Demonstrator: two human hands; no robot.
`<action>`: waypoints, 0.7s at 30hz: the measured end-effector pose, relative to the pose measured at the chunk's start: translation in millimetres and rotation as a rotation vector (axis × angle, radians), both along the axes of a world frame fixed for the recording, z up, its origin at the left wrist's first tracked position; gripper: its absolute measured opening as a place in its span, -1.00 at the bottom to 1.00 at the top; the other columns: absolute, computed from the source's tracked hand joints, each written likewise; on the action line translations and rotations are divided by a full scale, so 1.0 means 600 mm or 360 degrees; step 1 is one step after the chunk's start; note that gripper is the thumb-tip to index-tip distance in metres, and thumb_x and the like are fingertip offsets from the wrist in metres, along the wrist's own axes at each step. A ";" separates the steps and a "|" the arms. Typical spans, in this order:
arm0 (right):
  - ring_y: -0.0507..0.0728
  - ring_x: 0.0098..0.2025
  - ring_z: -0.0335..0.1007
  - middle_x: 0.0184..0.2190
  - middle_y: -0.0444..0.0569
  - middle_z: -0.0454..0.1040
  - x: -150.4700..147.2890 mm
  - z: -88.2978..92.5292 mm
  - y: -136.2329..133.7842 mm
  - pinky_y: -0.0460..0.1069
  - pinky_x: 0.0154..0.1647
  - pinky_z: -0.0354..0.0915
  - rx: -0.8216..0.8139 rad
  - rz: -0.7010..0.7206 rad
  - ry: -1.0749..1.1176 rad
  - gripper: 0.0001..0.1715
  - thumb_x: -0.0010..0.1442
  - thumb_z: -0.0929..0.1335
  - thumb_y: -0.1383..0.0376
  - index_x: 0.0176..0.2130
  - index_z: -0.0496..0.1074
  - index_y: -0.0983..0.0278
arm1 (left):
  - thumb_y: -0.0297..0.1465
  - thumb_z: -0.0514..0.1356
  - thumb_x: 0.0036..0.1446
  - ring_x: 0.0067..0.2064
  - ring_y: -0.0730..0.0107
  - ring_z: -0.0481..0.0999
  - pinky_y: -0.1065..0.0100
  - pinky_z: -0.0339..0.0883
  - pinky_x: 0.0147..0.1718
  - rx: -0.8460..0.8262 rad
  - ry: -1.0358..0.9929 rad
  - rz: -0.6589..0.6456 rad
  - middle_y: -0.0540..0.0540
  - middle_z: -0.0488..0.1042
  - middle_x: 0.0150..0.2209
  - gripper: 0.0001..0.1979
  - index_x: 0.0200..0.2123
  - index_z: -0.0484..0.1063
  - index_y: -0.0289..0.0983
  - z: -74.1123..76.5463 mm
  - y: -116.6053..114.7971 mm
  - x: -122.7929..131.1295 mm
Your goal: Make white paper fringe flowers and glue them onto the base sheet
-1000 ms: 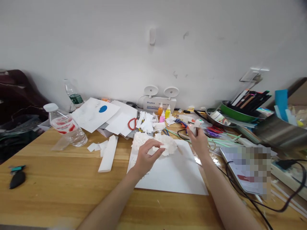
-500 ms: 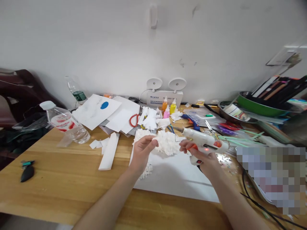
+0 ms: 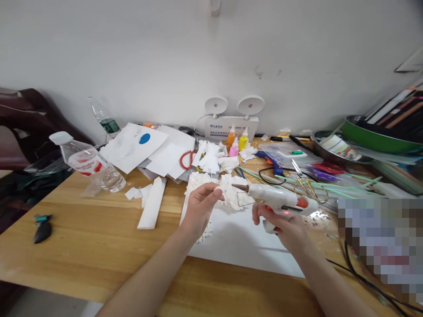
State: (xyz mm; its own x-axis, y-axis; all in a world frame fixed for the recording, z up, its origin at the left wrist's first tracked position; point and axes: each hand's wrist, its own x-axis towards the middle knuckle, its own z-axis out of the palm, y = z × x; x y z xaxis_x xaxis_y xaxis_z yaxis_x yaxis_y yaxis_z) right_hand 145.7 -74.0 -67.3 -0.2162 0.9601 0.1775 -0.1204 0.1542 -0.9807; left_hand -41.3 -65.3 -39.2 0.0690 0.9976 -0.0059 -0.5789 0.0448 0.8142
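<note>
My left hand [image 3: 200, 208] pinches a frilly white paper flower [image 3: 233, 193] and holds it just above a white sheet [image 3: 244, 244] on the wooden table. My right hand [image 3: 283, 224] grips a white hot glue gun [image 3: 276, 201] with an orange trigger. Its metal nozzle points left and sits right against the paper flower. More frilly white paper [image 3: 197, 181] lies behind my left hand.
A plastic water bottle [image 3: 88, 163] lies at the left. Loose paper sheets [image 3: 142, 147], red-handled scissors [image 3: 187, 159] and small paint bottles [image 3: 236, 141] crowd the back. Gold scissors [image 3: 307, 184], green sticks and a green bowl [image 3: 376, 137] are at the right. A black cable [image 3: 370, 284] trails at the front right.
My right hand picked up the glue gun from the right clutter and brought its nozzle left to the paper flower. My left hand kept hold of the flower, lifting it slightly.
</note>
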 end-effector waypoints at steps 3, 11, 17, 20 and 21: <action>0.05 -0.54 0.23 -0.61 -0.10 0.32 0.000 -0.001 -0.001 -0.03 -0.54 0.07 0.0000 0.0089 0.0002 -0.79 0.08 0.31 0.25 -0.54 0.35 0.28 | -0.36 0.30 -0.15 -0.45 0.55 0.33 0.40 0.19 -0.29 0.0003 -0.0044 -0.0037 0.08 0.34 -0.60 -0.89 -0.49 0.46 -0.25 -0.004 0.000 0.000; 0.04 -0.55 0.21 -0.62 -0.11 0.32 -0.003 -0.005 -0.004 -0.03 -0.53 0.06 0.0018 0.0119 0.0020 -0.80 0.06 0.32 0.28 -0.56 0.34 0.28 | -0.36 0.30 -0.16 -0.45 0.55 0.36 0.41 0.19 -0.29 -0.0018 -0.0055 -0.0054 0.07 0.39 -0.60 -0.88 -0.46 0.47 -0.23 -0.008 -0.002 0.000; 0.06 -0.54 0.21 -0.64 -0.11 0.31 -0.002 -0.005 -0.004 -0.03 -0.54 0.04 -0.0057 0.0115 0.0022 -0.80 0.03 0.33 0.27 -0.57 0.33 0.28 | -0.36 0.31 -0.16 -0.45 0.55 0.36 0.42 0.20 -0.30 -0.0030 -0.0061 -0.0065 0.07 0.39 -0.60 -0.88 -0.47 0.47 -0.24 -0.004 0.000 0.001; 0.06 -0.55 0.21 -0.65 -0.11 0.30 -0.001 -0.007 -0.004 -0.03 -0.54 0.04 -0.0082 0.0092 0.0061 -0.83 0.00 0.34 0.29 -0.57 0.34 0.28 | -0.36 0.31 -0.17 -0.45 0.55 0.36 0.42 0.20 -0.30 -0.0028 -0.0071 -0.0066 0.07 0.39 -0.60 -0.88 -0.47 0.48 -0.24 -0.004 0.000 0.000; 0.06 -0.55 0.20 -0.65 -0.11 0.30 -0.001 -0.007 -0.005 -0.03 -0.54 0.04 -0.0093 0.0090 0.0071 -0.84 -0.01 0.35 0.29 -0.57 0.34 0.28 | -0.36 0.30 -0.16 -0.45 0.55 0.36 0.41 0.20 -0.30 -0.0027 -0.0071 -0.0068 0.07 0.39 -0.60 -0.88 -0.47 0.48 -0.24 -0.004 0.000 0.000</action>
